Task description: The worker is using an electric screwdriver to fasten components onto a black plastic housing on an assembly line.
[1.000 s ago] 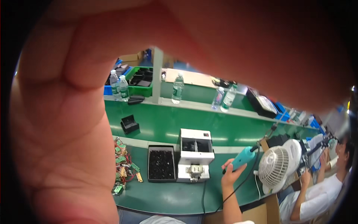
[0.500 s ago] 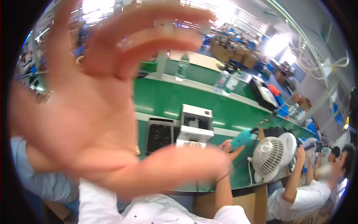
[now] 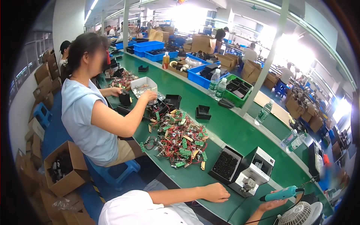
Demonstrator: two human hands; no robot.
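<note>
My left hand [image 3: 215,193] rests on the green bench near its front edge, palm down with the fingers curled; nothing shows in it. In my right hand [image 3: 273,204], at lower right, lies a teal electric screwdriver [image 3: 281,194], its tip pointing left and its cord running off the back end. Between and beyond my hands stands a white screw feeder [image 3: 257,170]. Touching its left side is a black tray of small dark screws [image 3: 225,165]. Left of that spreads a heap of green circuit boards with red wires [image 3: 182,140].
A co-worker in light blue [image 3: 90,116] sits at left, hands at a black case and a white box [image 3: 144,83]. A white fan [image 3: 300,214] stands right of my right hand. Water bottles [image 3: 264,112] line the divider. A carton [image 3: 66,163] and blue stool [image 3: 116,172] are on the floor.
The large open hand close before the camera is gone. The view has swung left, bringing the co-worker and board heap into sight. My left hand now lies on the bench; the right still holds the screwdriver.
</note>
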